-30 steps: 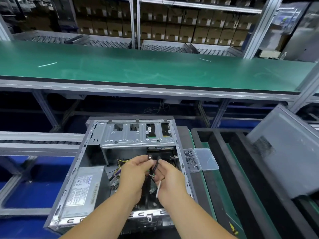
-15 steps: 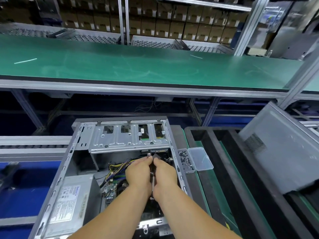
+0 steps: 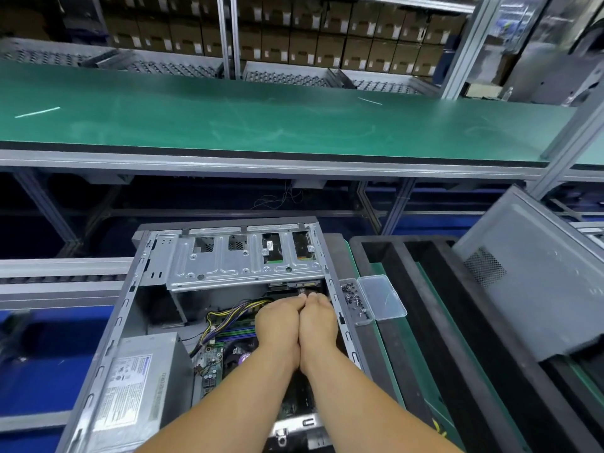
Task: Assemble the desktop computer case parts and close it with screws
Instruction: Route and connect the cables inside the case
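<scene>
Computer case (image 3: 137, 325), lying on its side with the open face upward, is sitting at the near edge of the work line, just left of a black foam-lined tray (image 3: 421, 322). Inside the case, a silver drive cage (image 3: 242, 263) is spanning the far end, a grey power supply (image 3: 137, 380) with a white label is occupying the near left corner, and a bundle of yellow, black and purple cables (image 3: 228, 317) is running over the motherboard (image 3: 209, 364) at centre. Both forearms are reaching in from the bottom of the view. Left hand (image 3: 277, 325) and right hand (image 3: 318, 322) are pressing side by side, knuckles touching, with fingers curled downward just below the drive cage; a small dark connector (image 3: 302, 291) is showing just beyond the fingertips, but whether either hand is grasping it cannot be told, since the fingers are hiding what lies beneath them. A clear plastic box (image 3: 356, 304) holding small dark screws (image 3: 353, 295) is resting just beside the right wall of the case, its hinged lid (image 3: 382, 297) lying open to the right. A grey side panel (image 3: 536, 279) with a perforated vent is leaning tilted at the far right. Beyond the case, a long green conveyor surface (image 3: 261, 116) is crossing the view, with stacked brown cartons (image 3: 327, 34) filling the shelves behind it.
</scene>
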